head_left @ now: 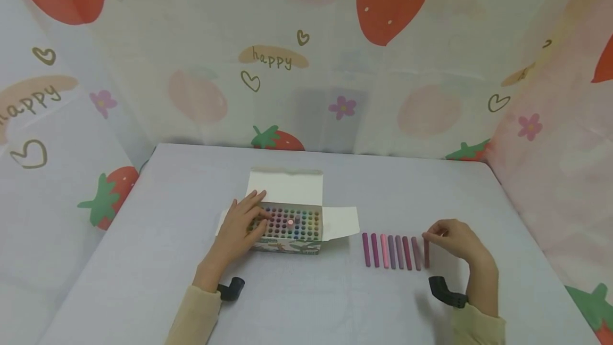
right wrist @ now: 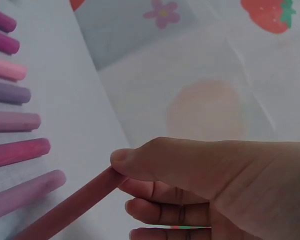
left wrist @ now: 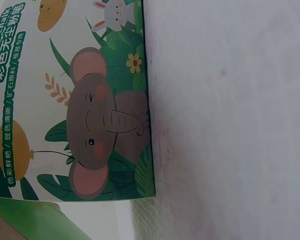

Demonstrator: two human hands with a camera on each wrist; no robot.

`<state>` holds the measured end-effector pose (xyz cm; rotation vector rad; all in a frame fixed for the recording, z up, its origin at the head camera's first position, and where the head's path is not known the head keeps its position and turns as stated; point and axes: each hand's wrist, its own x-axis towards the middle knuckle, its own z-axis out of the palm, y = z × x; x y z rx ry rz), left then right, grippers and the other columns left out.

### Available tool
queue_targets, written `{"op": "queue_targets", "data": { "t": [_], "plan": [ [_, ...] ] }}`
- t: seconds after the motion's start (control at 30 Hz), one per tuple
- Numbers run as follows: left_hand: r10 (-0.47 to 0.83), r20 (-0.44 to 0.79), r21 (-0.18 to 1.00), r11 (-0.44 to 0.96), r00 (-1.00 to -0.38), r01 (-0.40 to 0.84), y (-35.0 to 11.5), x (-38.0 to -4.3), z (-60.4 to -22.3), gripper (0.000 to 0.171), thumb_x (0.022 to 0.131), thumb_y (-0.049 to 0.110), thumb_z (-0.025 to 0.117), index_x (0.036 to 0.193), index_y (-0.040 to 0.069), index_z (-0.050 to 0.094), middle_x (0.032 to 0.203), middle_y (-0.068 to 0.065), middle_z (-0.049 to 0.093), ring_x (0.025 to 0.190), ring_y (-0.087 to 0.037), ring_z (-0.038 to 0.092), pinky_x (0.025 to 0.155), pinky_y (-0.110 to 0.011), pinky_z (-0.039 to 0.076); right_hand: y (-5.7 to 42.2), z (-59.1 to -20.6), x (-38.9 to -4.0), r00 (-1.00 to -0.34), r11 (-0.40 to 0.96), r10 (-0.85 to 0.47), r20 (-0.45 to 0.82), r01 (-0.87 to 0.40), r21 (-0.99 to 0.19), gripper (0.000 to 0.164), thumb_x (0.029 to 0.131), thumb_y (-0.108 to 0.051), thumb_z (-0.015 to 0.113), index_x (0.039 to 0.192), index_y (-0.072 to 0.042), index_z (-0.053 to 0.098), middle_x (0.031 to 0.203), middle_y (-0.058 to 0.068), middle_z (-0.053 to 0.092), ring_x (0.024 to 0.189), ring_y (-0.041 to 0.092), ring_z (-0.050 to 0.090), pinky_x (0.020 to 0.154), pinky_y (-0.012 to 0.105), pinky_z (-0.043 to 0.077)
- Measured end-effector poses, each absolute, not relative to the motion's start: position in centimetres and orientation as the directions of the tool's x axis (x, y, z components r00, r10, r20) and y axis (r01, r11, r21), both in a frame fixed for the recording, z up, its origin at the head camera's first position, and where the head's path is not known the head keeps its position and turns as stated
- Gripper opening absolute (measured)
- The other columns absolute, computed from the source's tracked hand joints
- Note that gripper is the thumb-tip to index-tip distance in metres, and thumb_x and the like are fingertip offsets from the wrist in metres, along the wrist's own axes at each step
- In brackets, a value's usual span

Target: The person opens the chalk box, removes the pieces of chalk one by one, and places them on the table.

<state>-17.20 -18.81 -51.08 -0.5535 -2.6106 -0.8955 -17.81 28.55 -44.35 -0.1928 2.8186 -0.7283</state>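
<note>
In the head view my right hand [head_left: 452, 238] pinches the top end of a brownish-red chalk stick [head_left: 427, 253] between thumb and finger. The stick [right wrist: 72, 207] slants down from the fingertips in the right wrist view. Left of it lies a row of several pink, purple and red chalk sticks [head_left: 392, 252], side by side. My left hand [head_left: 239, 225] rests with spread fingers over the left part of an open chalk box [head_left: 287, 246], its fingers partly covering the chalk ends inside. Two sticks, one pale pink [head_left: 290, 223], stand higher than the rest.
The box's white lid [head_left: 287, 185] is folded back, and a side flap [head_left: 340, 222] sticks out right toward the row. An elephant picture [left wrist: 97, 125] shows on the box side. Behind the white table [head_left: 383, 185] hangs a strawberry-patterned cloth [head_left: 215, 15].
</note>
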Motion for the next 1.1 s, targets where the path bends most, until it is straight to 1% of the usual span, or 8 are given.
{"op": "queue_targets", "data": {
  "t": [0.27, 0.43, 0.53, 0.63, 0.77, 0.93, 1.1],
  "plan": [
    [0.254, 0.424, 0.511, 0.726, -0.869, 0.461, -18.7, -17.2, -51.0, 0.007, 0.087, 0.018, 0.059, 0.090, 0.018, 0.066, 0.144, -0.003, 0.041, 0.138, -0.025, 0.029, 0.106, -0.065, 0.015, 28.8, -46.3, -18.6, -0.974, 0.881, -0.114, -0.197, -0.008, -0.473, 0.032, 0.087, -0.035, 0.062, 0.087, -0.003, 0.066, 0.085, 0.010, 0.062, 0.078, 0.022, 0.053, 0.062, 0.030, 0.041],
    [0.254, 0.426, 0.508, 0.727, -0.868, 0.462, -18.8, -17.4, -51.2, 0.007, 0.087, 0.018, 0.059, 0.090, 0.019, 0.066, 0.144, -0.003, 0.042, 0.138, -0.025, 0.029, 0.106, -0.066, 0.016, 28.8, -47.1, -18.9, -0.969, 0.883, -0.086, -0.232, 0.033, -0.468, 0.033, 0.087, -0.035, 0.061, 0.089, -0.002, 0.066, 0.091, 0.015, 0.063, 0.082, 0.026, 0.055, 0.067, 0.039, 0.046],
    [0.255, 0.427, 0.506, 0.728, -0.868, 0.463, -18.8, -17.4, -51.2, 0.007, 0.087, 0.018, 0.059, 0.090, 0.019, 0.065, 0.144, -0.003, 0.042, 0.138, -0.025, 0.029, 0.105, -0.066, 0.016, 29.0, -47.5, -19.0, -0.968, 0.886, -0.087, -0.236, 0.033, -0.462, 0.035, 0.088, -0.034, 0.060, 0.091, 0.000, 0.065, 0.094, 0.019, 0.063, 0.084, 0.029, 0.056, 0.071, 0.045, 0.047],
    [0.255, 0.427, 0.504, 0.730, -0.868, 0.462, -18.8, -17.3, -51.2, 0.008, 0.087, 0.017, 0.059, 0.090, 0.019, 0.065, 0.144, -0.002, 0.041, 0.138, -0.024, 0.028, 0.106, -0.065, 0.015, 29.0, -47.9, -19.0, -0.969, 0.888, -0.085, -0.232, 0.031, -0.459, 0.035, 0.088, -0.033, 0.060, 0.092, 0.001, 0.065, 0.095, 0.020, 0.064, 0.087, 0.031, 0.057, 0.073, 0.048, 0.047],
    [0.255, 0.424, 0.505, 0.730, -0.869, 0.460, -18.7, -17.2, -51.0, 0.008, 0.087, 0.017, 0.058, 0.090, 0.019, 0.065, 0.145, -0.002, 0.041, 0.138, -0.024, 0.028, 0.107, -0.065, 0.014, 29.0, -48.2, -19.0, -0.969, 0.888, -0.082, -0.234, 0.035, -0.458, 0.033, 0.088, -0.032, 0.060, 0.092, 0.000, 0.064, 0.096, 0.020, 0.064, 0.087, 0.030, 0.057, 0.075, 0.048, 0.047],
    [0.255, 0.424, 0.505, 0.730, -0.869, 0.460, -18.8, -17.3, -51.1, 0.008, 0.087, 0.017, 0.059, 0.090, 0.020, 0.065, 0.145, -0.002, 0.041, 0.138, -0.023, 0.028, 0.107, -0.065, 0.014, 29.0, -48.2, -19.1, -0.966, 0.886, -0.069, -0.250, 0.056, -0.461, 0.032, 0.088, -0.032, 0.060, 0.092, 0.000, 0.063, 0.093, 0.017, 0.063, 0.084, 0.027, 0.055, 0.073, 0.045, 0.047],
    [0.257, 0.426, 0.503, 0.730, -0.868, 0.463, -18.8, -17.4, -51.3, 0.008, 0.087, 0.018, 0.058, 0.091, 0.020, 0.065, 0.145, -0.002, 0.041, 0.138, -0.024, 0.028, 0.106, -0.066, 0.015, 28.9, -48.2, -19.1, -0.966, 0.881, -0.069, -0.251, 0.059, -0.469, 0.031, 0.088, -0.032, 0.061, 0.091, -0.001, 0.062, 0.091, 0.016, 0.063, 0.084, 0.026, 0.054, 0.073, 0.045, 0.046]
  ]
}}
